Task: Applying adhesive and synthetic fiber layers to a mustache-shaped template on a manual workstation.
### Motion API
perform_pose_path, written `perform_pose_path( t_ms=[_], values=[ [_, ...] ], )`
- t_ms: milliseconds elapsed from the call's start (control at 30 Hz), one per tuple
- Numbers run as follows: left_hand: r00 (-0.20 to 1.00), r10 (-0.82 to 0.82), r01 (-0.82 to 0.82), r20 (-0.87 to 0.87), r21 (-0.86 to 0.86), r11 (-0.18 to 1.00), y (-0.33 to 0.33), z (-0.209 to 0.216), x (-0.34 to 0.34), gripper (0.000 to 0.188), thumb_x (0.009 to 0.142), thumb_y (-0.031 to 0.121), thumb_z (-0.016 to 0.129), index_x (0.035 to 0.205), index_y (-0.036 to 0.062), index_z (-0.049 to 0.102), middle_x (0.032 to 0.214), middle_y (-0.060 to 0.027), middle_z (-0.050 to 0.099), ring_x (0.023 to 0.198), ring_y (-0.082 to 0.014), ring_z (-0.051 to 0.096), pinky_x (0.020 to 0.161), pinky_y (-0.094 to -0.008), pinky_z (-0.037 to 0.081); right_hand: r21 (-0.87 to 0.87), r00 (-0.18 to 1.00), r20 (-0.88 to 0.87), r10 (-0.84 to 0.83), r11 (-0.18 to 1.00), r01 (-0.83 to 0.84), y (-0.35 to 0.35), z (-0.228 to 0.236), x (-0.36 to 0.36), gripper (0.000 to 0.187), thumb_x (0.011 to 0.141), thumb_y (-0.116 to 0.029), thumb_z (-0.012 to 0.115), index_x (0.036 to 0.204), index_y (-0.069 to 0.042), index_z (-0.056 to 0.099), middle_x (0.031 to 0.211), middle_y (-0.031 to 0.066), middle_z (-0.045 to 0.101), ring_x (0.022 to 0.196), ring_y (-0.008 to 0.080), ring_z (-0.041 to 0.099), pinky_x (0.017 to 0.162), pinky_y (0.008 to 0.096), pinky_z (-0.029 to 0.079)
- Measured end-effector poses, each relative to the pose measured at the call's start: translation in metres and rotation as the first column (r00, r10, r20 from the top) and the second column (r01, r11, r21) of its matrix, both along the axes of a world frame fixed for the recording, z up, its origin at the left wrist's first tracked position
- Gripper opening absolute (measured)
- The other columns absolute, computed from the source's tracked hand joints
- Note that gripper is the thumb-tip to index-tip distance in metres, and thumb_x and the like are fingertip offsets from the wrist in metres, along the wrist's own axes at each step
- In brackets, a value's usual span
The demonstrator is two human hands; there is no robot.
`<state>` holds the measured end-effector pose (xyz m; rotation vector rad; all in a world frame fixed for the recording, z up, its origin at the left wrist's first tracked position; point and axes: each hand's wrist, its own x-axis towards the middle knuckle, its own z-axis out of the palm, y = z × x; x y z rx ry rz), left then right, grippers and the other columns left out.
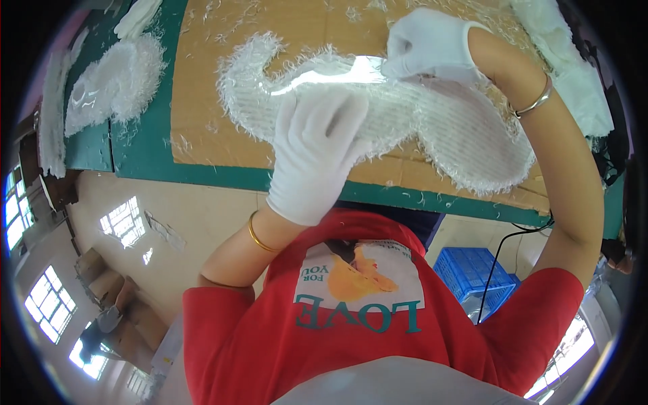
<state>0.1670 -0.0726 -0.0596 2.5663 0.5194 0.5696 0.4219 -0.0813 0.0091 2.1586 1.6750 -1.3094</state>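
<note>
A white shaggy-edged fabric piece [472, 138], ribbed and curved into an S-like outline, lies on brown cardboard [202, 135]. Along its upper middle a glossy, clear-looking strip [337, 75] throws back bright light. My left hand [314, 148], in a white glove, rests on the fabric just below this strip, its fingers stretched out and pressing down. In a matching glove, my right hand [432, 48] is closed at the fabric's upper edge, by the strip's right end. What its curled fingers hold is hidden.
Green table [142, 152] under the cardboard. Another shaggy white piece [118, 84] lies at the left, more white fabric [574, 74] at the right. Loose white fibres litter the cardboard. Below the table's right side stand a blue crate [476, 273] and a black cable [496, 260].
</note>
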Motion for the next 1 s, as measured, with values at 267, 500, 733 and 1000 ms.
perform_pose_path(
  t_ms=[267,500,733,1000],
  values=[
    [0.993,-0.092,0.094,-0.068,0.026,0.995,0.003,0.010,0.001,0.038,0.081,0.017,0.072,0.117,0.0056,0.069,0.122,-0.0109,0.060,0.116,-0.0332,0.056,0.093,-0.0495,0.040,0.155,0.981,-0.076,-0.178,0.970,0.188,-0.018,-0.014,0.005,0.034,0.090,-0.032,0.071,0.082,0.001,0.063,0.073,0.0105,0.064,0.066,0.0199,0.059,0.065,0.0353,0.050],
    [0.996,-0.086,0.088,-0.039,0.038,0.995,0.002,0.009,0.004,0.037,0.082,0.016,0.072,0.117,0.0063,0.069,0.123,-0.0109,0.061,0.117,-0.0332,0.056,0.095,-0.0498,0.039,0.303,0.976,0.211,-0.044,0.953,-0.023,-0.026,-0.009,0.002,0.032,0.097,-0.030,0.065,0.093,0.001,0.065,0.086,0.0153,0.068,0.077,0.0294,0.063,0.076,0.0363,0.052],
    [0.999,-0.027,0.030,-0.034,0.080,0.996,-0.004,0.002,0.001,0.044,0.083,0.018,0.074,0.125,0.0095,0.066,0.123,-0.0094,0.059,0.120,-0.0301,0.054,0.099,-0.0501,0.041,0.931,0.582,0.065,-0.811,0.259,0.257,-0.153,0.057,0.026,0.043,0.098,-0.030,0.065,0.131,-0.003,0.065,0.122,0.0119,0.073,0.110,0.0197,0.068,0.095,0.0310,0.051],
    [0.994,-0.112,0.110,-0.003,0.196,0.975,0.003,-0.010,-0.005,0.040,0.087,0.024,0.073,0.124,0.0103,0.069,0.136,-0.0114,0.058,0.123,-0.0338,0.054,0.104,-0.0481,0.040,0.728,-0.026,0.511,-0.859,0.417,0.544,-0.379,-0.050,0.064,0.059,0.092,-0.035,0.071,0.135,0.002,0.053,0.110,0.0207,0.070,0.079,0.0288,0.073,0.073,0.0383,0.057]
  ],
)
